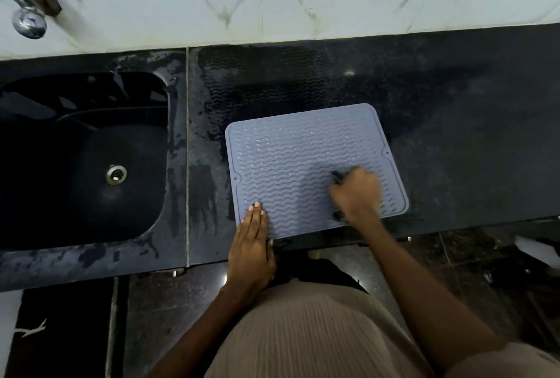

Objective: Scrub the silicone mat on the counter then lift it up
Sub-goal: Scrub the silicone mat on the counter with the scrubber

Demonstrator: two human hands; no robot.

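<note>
A grey silicone mat with wavy ridges lies flat on the dark counter, close to the front edge. My left hand presses its straight fingers down on the mat's near left corner. My right hand is blurred over the mat's right half and grips a dark scrubber; only bits of the scrubber show past my fingers.
A dark sink with a metal drain sits left of the mat. A chrome tap juts from the white marble backsplash at the far left. Wet marks with the mat's wavy print cover the counter behind the mat. The floor lies beyond the counter edge.
</note>
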